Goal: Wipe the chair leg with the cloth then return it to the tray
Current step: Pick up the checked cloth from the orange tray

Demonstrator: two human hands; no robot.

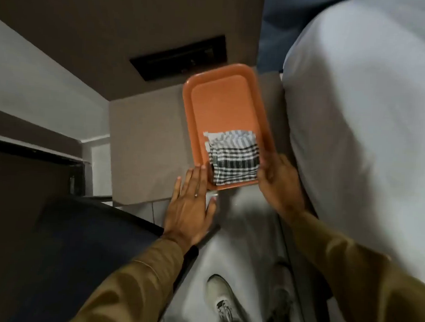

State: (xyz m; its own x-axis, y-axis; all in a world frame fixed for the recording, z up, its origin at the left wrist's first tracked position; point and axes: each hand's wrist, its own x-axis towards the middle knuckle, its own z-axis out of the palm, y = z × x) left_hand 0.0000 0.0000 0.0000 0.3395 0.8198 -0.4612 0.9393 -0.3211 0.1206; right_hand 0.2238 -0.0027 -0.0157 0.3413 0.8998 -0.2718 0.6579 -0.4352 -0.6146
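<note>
A: Where is the cloth [232, 157] seen?

B: It is seen folded in the near end of the orange tray [217, 99], black-and-white checked with a paler striped layer showing at its far edge. The far half of the tray is left bare.

A: And what is the tray resting on?

B: It is set on a grey-brown counter [145, 145], close to the counter's right edge, with its near rim reaching the counter's front edge. A white bed [368, 119] is seen just to the right.

A: How is the left hand [192, 206] held?

B: It is held flat, palm down, with the fingers [195, 182] spread and straight; nothing is gripped. The fingertips are placed at the near left corner of the tray, just beside the cloth. A ring is worn on one finger.

A: And the right hand [279, 181]?

B: It is blurred. It is seen at the near right corner of the tray, beside the cloth, with the fingers loosely curled. Whether the rim is gripped or only touched cannot be told.

A: What else is shown?

B: Olive-brown sleeves [131, 279] are worn on both arms. A dark blue chair seat [84, 240] is seen at lower left, and a pale shoe [220, 296] on the light floor below.
</note>
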